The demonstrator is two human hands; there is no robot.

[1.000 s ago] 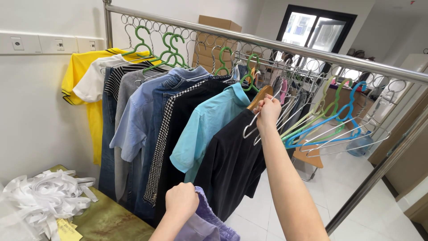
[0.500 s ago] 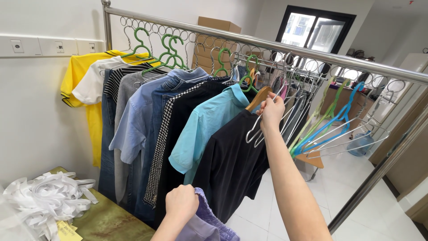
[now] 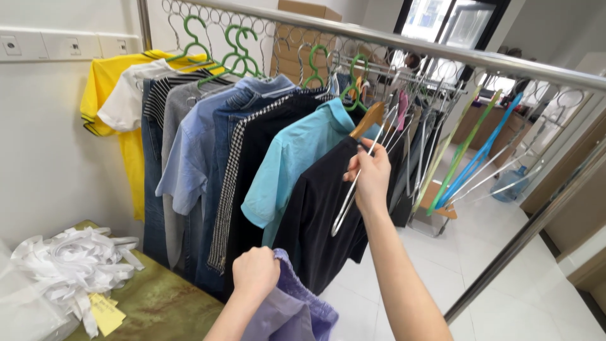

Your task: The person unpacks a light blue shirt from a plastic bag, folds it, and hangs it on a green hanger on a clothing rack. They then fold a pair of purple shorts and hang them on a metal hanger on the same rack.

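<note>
yellow shirt (image 3: 123,136), paper strips (image 3: 69,265), water jug (image 3: 508,183)

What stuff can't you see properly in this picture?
- Purple garment in the left hand: head view, cut off by the bottom edge, so its kind is unclear.
- White hanger in the right hand: its hook is lost among the crowded hangers.
- Yellow shirt: mostly covered by the clothes in front of it.
- Room beyond the rail: too small and cluttered to read.

Garments and hangers on one metal rail (image 3: 404,47), counted.
Two hands (image 3: 371,179); one purple garment (image 3: 297,309); one white hanger (image 3: 353,183); five green hangers (image 3: 238,53); one blue hanger (image 3: 483,151) right of them.
</note>
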